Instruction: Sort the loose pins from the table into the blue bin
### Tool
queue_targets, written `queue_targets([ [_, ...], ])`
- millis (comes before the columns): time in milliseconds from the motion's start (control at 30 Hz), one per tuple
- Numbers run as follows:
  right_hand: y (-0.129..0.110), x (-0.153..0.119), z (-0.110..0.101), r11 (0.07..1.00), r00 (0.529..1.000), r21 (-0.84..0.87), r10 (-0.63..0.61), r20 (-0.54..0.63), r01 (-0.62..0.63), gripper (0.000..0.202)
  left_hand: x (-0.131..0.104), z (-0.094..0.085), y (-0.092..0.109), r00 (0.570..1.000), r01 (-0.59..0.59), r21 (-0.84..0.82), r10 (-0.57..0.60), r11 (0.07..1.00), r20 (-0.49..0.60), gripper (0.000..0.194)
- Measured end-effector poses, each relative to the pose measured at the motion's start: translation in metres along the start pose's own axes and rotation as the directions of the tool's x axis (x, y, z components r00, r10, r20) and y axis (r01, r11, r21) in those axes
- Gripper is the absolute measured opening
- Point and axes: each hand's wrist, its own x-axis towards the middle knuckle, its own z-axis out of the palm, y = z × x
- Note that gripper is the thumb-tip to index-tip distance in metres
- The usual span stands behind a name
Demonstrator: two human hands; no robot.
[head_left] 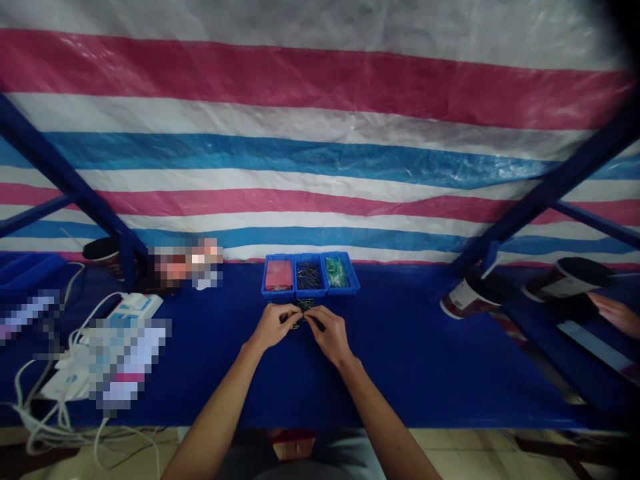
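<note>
My left hand (273, 327) and my right hand (330, 333) meet over the blue table, just in front of three small blue bins. Thumb and fingertips of each are pinched together, almost touching the other hand's. Whatever lies between them is too small to make out. Right beyond the fingertips is a little heap of thin dark pieces (306, 304), partly hidden by the fingers. The left bin (278, 293) holds pink flat items (279, 275). More thin dark pieces (309, 275) fill the middle bin (311, 293), and green-and-clear small items (336, 272) lie in the right bin (344, 291).
At the left are a white power strip (135, 307), tangled white cables (65, 417) and blurred-out items. A paper tub (463, 299) stands on the right, another (563, 279) beyond it near a person's hand (617, 315). Blue frame bars (545, 190) and a striped sheet (320, 160) rise behind.
</note>
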Motion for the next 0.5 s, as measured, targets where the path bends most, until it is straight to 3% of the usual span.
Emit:
queue_targets([
  [500,-0.0031,0.0010,-0.0016,1.000,0.998,0.004,0.022,0.055,-0.022,0.022,-0.0002,-0.0002,-0.0036,0.999,-0.039,0.034,0.040,0.999,-0.004,0.031],
])
